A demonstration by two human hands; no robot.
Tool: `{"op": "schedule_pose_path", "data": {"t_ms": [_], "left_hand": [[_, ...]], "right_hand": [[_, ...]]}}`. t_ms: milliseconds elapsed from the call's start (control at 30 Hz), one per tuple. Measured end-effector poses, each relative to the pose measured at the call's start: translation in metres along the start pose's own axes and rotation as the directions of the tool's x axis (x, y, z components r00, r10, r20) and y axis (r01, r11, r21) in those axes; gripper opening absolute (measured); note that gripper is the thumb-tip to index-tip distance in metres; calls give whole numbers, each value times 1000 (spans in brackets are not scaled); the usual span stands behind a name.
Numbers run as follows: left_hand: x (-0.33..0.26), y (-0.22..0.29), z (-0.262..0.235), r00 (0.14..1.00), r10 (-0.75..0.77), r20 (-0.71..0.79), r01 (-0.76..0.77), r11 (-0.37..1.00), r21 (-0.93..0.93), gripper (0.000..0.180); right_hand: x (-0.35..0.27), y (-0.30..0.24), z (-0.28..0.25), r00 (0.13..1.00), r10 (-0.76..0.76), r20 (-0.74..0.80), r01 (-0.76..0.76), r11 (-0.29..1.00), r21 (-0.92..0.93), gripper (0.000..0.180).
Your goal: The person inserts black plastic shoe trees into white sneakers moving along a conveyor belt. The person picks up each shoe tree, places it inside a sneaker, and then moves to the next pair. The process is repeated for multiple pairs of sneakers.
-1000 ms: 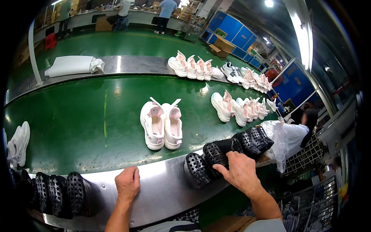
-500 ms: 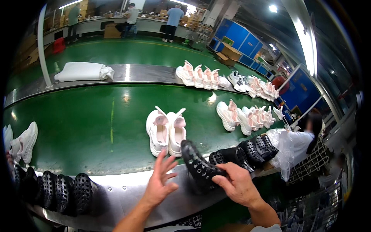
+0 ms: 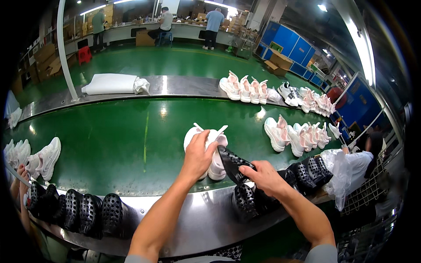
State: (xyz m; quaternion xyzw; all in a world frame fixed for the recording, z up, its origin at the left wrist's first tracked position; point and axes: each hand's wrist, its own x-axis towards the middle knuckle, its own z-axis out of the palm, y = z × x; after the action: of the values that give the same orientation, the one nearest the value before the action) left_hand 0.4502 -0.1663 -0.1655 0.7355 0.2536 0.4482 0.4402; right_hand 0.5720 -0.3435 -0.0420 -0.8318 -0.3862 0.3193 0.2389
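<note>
Far left of both hands, white shoes [image 3: 44, 157] lying on their sides at the edge of the green belt [image 3: 109, 144]; nearer, black soles [image 3: 83, 212] standing on edge in a row along the steel rim [image 3: 193, 219], likely so that each lifts out easily; well beyond the left hand, across the belt, a folded white sheet [image 3: 112, 83] on the far steel strip.

At the centre, left hand [image 3: 198, 154] reaching forward, fingers closed over the top of a pair of white shoes [image 3: 215, 151] on the belt, seemingly to steady or lift one of them; just right of that grip, almost touching the pair, right hand [image 3: 263, 176] closed around one black sole [image 3: 233, 163], tilted up with its tread showing and its tip toward the shoes, apparently held for matching against them.

Below the right hand, more black soles [image 3: 245, 201] on edge along the rim, continuing rightward; further right on the belt, pink-and-white shoes [image 3: 298, 133] clustered in pairs; beyond those, a white plastic bag [image 3: 346, 168] hanging off the end; far back, more shoes [image 3: 245, 90] along the far strip.
</note>
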Motion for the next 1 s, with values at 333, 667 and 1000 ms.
{"op": "schedule_pose_path", "data": {"t_ms": [333, 667, 1000], "left_hand": [[80, -39, 62, 868, -222, 444, -114, 781, 614, 27], [83, -62, 47, 894, -115, 433, -165, 814, 556, 20], [79, -87, 49, 931, -69, 358, -102, 894, 437, 19]], "right_hand": [[114, 39, 10, 999, 29, -41, -40, 951, -306, 51], [162, 21, 119, 940, -200, -277, -24, 770, -637, 20], [204, 31, 115, 904, -257, -342, 84, 890, -448, 27]]}}
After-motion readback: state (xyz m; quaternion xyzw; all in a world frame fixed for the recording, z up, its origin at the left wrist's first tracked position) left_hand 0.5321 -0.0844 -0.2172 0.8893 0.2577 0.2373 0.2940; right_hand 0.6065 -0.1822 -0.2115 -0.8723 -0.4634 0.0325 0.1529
